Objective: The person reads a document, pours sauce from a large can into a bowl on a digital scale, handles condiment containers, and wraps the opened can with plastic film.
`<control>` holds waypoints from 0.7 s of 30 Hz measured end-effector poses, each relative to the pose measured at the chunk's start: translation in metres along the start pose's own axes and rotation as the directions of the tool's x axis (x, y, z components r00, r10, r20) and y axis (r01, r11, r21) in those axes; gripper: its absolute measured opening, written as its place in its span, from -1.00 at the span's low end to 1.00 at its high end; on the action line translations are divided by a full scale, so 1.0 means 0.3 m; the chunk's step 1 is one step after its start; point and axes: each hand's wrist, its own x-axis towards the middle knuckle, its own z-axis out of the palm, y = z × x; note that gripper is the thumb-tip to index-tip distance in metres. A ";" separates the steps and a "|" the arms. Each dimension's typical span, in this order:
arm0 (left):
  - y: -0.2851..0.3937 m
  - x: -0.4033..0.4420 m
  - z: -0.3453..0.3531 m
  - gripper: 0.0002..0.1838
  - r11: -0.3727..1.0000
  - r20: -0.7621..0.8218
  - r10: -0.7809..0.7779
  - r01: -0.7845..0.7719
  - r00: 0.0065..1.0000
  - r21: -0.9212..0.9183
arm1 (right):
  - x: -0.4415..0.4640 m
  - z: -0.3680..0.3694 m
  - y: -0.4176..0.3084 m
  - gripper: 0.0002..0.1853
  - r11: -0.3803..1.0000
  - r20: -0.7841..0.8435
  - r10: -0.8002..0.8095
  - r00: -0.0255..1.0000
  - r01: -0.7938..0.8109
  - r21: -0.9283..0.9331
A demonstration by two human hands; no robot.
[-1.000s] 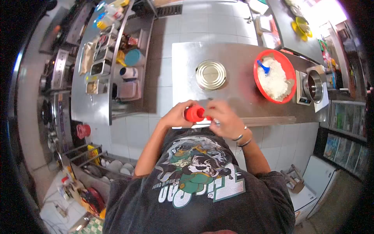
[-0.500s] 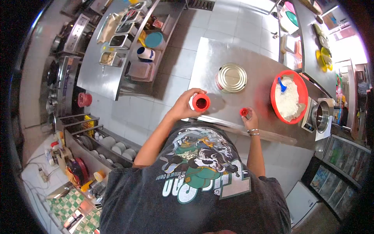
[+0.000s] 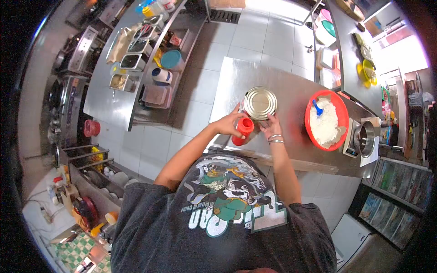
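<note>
Steel desk (image 3: 290,93) is carrying the can (image 3: 260,103) just beyond both grips. Left hand (image 3: 227,123) is wrapping firmly round the bottle (image 3: 242,131); steady holding should be preventing spills. Right hand (image 3: 271,127), loosely open, is touching the can.

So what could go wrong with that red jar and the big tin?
The red jar looks open and leans in the left hand, so stuff inside might spill. It is near the table's edge and could fall if it slips. The jar might also bump the tin close by.
</note>
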 end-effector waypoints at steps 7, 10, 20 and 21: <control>0.014 0.031 -0.042 -0.14 0.996 0.088 0.061 -0.055 0.994 -0.072 | -0.030 -0.017 0.087 -0.16 0.991 0.022 -0.115 0.993 0.117 -0.065; 0.004 -0.008 -0.077 -0.11 0.997 0.175 0.053 -0.041 0.983 -0.067 | -0.071 -0.034 0.117 -0.13 0.997 0.024 -0.076 0.997 0.077 -0.010; -0.073 -0.206 -0.170 -0.01 0.992 0.184 -0.117 0.124 0.976 -0.026 | -0.077 0.074 0.207 -0.11 0.990 0.175 -0.010 0.984 0.034 -0.136; -0.089 -0.225 -0.178 -0.01 0.991 0.168 -0.122 0.129 0.978 -0.031 | -0.071 0.111 0.219 -0.11 0.989 0.186 -0.001 0.983 0.029 -0.147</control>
